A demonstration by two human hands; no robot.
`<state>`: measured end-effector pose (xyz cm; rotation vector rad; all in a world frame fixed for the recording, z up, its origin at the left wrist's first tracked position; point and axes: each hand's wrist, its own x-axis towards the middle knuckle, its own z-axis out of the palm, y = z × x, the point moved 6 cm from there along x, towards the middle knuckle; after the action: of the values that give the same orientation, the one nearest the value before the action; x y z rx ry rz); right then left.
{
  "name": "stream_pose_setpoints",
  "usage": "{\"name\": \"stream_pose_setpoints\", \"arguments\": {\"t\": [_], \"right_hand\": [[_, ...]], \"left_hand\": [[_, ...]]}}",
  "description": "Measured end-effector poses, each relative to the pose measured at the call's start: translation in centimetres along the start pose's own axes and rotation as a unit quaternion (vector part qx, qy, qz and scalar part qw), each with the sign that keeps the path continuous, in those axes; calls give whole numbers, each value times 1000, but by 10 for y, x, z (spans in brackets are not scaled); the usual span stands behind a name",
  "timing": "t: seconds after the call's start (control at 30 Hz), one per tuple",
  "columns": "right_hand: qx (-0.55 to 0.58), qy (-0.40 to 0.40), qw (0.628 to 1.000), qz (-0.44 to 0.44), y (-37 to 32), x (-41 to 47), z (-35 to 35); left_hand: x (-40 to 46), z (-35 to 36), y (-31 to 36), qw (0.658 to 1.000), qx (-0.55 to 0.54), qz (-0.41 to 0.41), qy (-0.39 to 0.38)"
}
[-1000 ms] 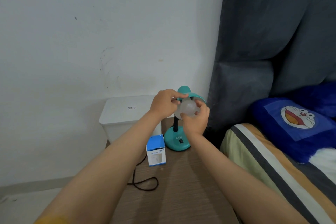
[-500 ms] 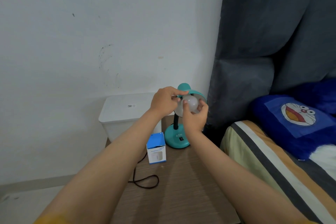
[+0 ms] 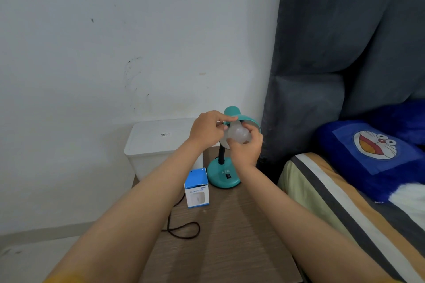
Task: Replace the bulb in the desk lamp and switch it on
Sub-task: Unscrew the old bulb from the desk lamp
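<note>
The person's left hand [image 3: 208, 130] pinches the rim of the teal metal desk lamp's shade [image 3: 243, 118], while the right hand [image 3: 247, 148] cups the frosted white round bulb [image 3: 238, 134] at the shade's mouth. The lamp's round base [image 3: 220, 173] stands at the far edge of the brown wooden bedside table [image 3: 230, 236], beside a small blue-and-white cardboard box [image 3: 197, 188].

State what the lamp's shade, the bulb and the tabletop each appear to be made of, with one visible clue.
Teal cone-shaped lamp shade: probably painted metal or plastic; smooth, even sheen. Frosted white round bulb: translucent plastic or glass; milky, matte. Brown wood-grain tabletop: wood or laminate; fine streaked grain.
</note>
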<state>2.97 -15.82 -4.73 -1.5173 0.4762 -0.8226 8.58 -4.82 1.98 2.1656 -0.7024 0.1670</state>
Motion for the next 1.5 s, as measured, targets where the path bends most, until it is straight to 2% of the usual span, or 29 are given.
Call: {"name": "stream_pose_setpoints", "arguments": {"t": [0.3, 0.53, 0.77, 0.9, 1.0, 1.2, 1.5], "right_hand": [[-13, 4, 998, -54, -3, -5, -1], [-18, 11, 999, -43, 1, -9, 2], [40, 16, 999, -33, -5, -8, -1], [58, 38, 998, 11, 2, -5, -1], [59, 44, 997, 7, 5, -3, -1], [43, 27, 997, 56, 11, -1, 0], [27, 15, 999, 6, 12, -5, -8]], "left_hand": [[0, 0, 0, 1000, -19, -2, -5], [0, -1, -1, 1000, -13, -10, 2], [1, 0, -2, 1000, -17, -14, 13], [0, 0, 0, 1000, -16, -11, 6], [1, 0, 0, 1000, -14, -10, 6], [0, -1, -2, 1000, -18, -9, 9], [1, -1, -2, 1000, -23, -14, 16]]}}
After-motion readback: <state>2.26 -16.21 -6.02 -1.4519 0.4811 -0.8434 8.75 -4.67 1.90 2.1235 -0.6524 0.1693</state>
